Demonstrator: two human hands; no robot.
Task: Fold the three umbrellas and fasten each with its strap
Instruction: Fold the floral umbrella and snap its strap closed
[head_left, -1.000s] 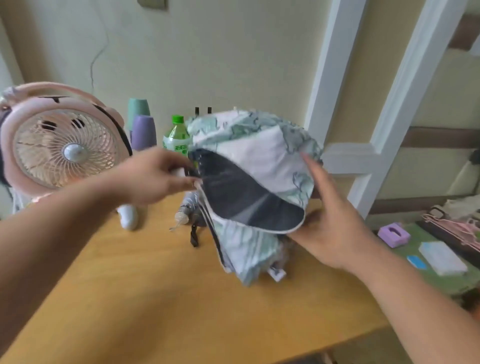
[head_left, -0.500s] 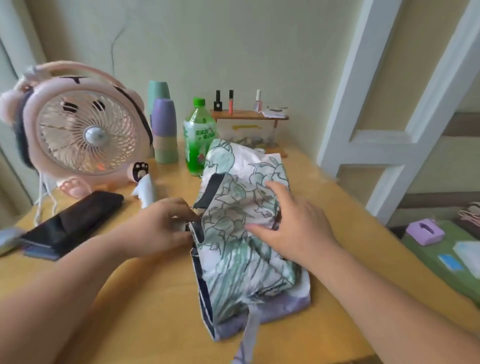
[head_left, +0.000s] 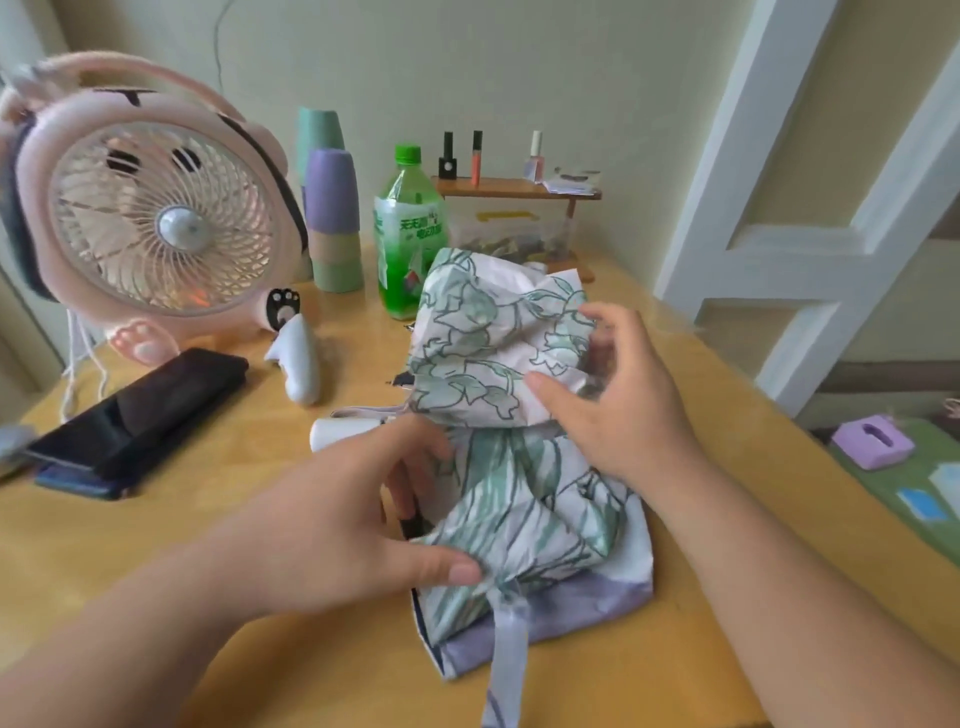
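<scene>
A white umbrella with a green leaf print (head_left: 498, 353) lies collapsed and rumpled on the wooden table (head_left: 218, 545). Its white handle (head_left: 340, 432) points left. Its pale strap (head_left: 506, 654) trails toward the table's front edge. My left hand (head_left: 358, 519) grips the canopy's left side, thumb on the cloth and fingers curled under it. My right hand (head_left: 628, 400) curls over the upper folds, with cloth between thumb and fingers. A black folded umbrella (head_left: 145, 410) lies at the left. No third umbrella is clearly visible.
A pink fan (head_left: 156, 218) stands at the back left, with stacked cups (head_left: 332, 208), a green bottle (head_left: 410, 228) and a small shelf of nail polish (head_left: 514, 187) behind the umbrella. A white curved object (head_left: 298, 364) lies near the fan. A white frame (head_left: 800, 218) rises at right.
The umbrella, held up a second ago, now lies on the table. My left hand moved from the handle to the lower cloth. My right hand lifted from pressing flat and curls over the folds.
</scene>
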